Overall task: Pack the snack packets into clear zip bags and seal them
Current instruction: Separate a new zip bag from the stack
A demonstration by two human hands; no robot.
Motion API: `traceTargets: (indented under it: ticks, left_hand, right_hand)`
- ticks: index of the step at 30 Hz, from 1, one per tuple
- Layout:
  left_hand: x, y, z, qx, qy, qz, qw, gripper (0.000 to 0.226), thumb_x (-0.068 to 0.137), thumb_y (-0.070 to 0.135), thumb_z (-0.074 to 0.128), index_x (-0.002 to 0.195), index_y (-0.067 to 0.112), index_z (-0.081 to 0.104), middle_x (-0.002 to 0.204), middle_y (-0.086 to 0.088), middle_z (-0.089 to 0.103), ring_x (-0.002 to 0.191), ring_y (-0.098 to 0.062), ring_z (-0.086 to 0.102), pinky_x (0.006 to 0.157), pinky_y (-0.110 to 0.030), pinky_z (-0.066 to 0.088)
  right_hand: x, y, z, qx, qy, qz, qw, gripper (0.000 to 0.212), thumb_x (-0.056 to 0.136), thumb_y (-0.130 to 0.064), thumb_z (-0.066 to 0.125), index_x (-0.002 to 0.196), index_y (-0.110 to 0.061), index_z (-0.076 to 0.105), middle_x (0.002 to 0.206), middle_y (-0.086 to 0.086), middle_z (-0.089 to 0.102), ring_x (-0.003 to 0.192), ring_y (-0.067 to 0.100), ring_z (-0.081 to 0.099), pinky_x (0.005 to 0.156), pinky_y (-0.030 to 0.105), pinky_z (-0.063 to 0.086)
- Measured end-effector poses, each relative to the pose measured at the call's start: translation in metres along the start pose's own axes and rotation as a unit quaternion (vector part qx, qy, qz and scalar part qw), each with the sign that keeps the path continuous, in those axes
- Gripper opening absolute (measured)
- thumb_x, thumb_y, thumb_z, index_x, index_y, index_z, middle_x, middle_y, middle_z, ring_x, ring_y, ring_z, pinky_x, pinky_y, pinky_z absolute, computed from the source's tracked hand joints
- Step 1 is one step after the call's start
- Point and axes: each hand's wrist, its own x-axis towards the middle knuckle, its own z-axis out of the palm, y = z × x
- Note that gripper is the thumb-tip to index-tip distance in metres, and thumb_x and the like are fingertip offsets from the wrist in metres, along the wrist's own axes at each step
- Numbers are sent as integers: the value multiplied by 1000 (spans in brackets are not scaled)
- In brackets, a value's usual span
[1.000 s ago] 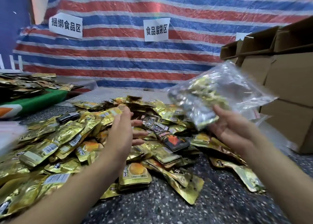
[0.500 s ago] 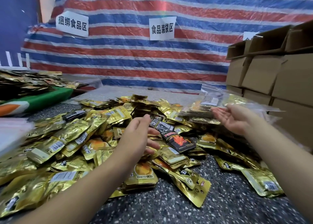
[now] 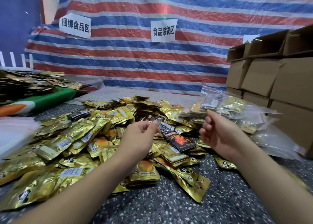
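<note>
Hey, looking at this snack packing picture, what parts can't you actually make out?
All in the head view:
- White stack at the left edge: blurred, cut off; unidentifiable.
- Third wall sign: hidden behind the cardboard boxes.
- Filled zip bags: glare and overlap hide their count and seals.
- Left hand: fingertips blurred; grip unclear.

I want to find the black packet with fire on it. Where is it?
Look at the big heap of gold snack packets on the speckled floor. Between the left hand and right hand lies the black packet. Its orange flame picture sets it apart from the gold packets around it.
</note>
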Motion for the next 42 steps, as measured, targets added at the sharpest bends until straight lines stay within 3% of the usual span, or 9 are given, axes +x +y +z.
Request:
traceTargets:
  ticks: [5, 9, 13, 18, 22, 26, 31, 36, 42]
  left_hand:
    - [-2, -3, 3, 15, -17, 13, 1000, 59, 100, 52, 38, 56, 20, 62, 45, 0, 39, 38, -12, 30, 41, -20, 27]
    - [0, -9, 4, 71, -17, 64, 995, 42, 101, 36, 48, 67, 21, 66, 50, -1, 60, 38, -8, 44, 42, -18, 36]
    - [3, -12, 1, 113, -2, 102, 988, 28, 100, 30, 53, 76, 23, 67, 49, 3, 59, 37, -8, 39, 39, -21, 31]
    - [5, 12, -10, 194, 54, 144, 969, 70, 96, 57, 28, 57, 10, 63, 34, 11, 45, 33, -4, 41, 46, -26, 34]
    - [30, 28, -41, 351, 135, 179, 909, 49, 106, 34, 35, 75, 8, 64, 60, -3, 59, 56, -20, 56, 51, -34, 40]
    - [63, 15, -108, 446, 191, 73, 872, 22, 101, 14, 44, 100, 1, 61, 96, -17, 63, 89, -36, 59, 76, -45, 50]
    - [62, -21, -203, 611, 228, -111, 750, 33, 97, 29, 53, 107, -2, 61, 111, -24, 63, 101, -41, 60, 82, -43, 53]
    - [44, -56, -261, 609, 188, -229, 736, 35, 96, 32, 50, 121, 11, 61, 128, -16, 59, 118, -36, 55, 102, -42, 46]
    - [32, -69, -266, 630, 153, -249, 719, 18, 91, 9, 53, 102, 7, 67, 96, -10, 65, 96, -29, 60, 80, -34, 52]
  right_hand:
    - [-18, 39, 14, -133, -4, -79, 988, 29, 104, -27, 48, 83, -8, 55, 62, 2, 55, 50, 10, 53, 51, 24, 46]
    - [-18, 50, 19, -263, 29, -139, 954, 39, 103, -37, 45, 80, -10, 58, 49, 0, 53, 44, 9, 47, 49, 25, 39]
    - [-22, 56, 24, -270, 1, -126, 955, 54, 102, -50, 37, 63, -14, 46, 44, 5, 50, 42, 16, 43, 53, 30, 37]
    - [-26, 62, 26, -284, -18, -130, 950, 53, 103, -45, 39, 62, -13, 47, 43, 4, 48, 41, 16, 40, 55, 30, 38]
    - [-30, 64, 27, -282, -37, -152, 947, 43, 104, -34, 45, 72, -8, 58, 47, 0, 50, 46, 16, 42, 48, 28, 34]
    - [-32, 69, 28, -281, -57, -161, 944, 10, 99, -14, 56, 90, -12, 60, 61, -3, 56, 41, 3, 47, 41, 17, 36]
    - [-29, 73, 29, -318, -71, -173, 929, 9, 99, -16, 57, 90, -17, 60, 71, 2, 61, 43, 3, 51, 41, 15, 37]
    - [-31, 73, 33, -336, -74, -176, 922, 16, 98, -21, 57, 83, -19, 63, 68, 0, 66, 46, 6, 54, 45, 21, 42]
    - [-32, 72, 33, -338, -77, -177, 921, 18, 98, -21, 58, 81, -19, 63, 61, -3, 65, 46, 8, 53, 50, 28, 43]
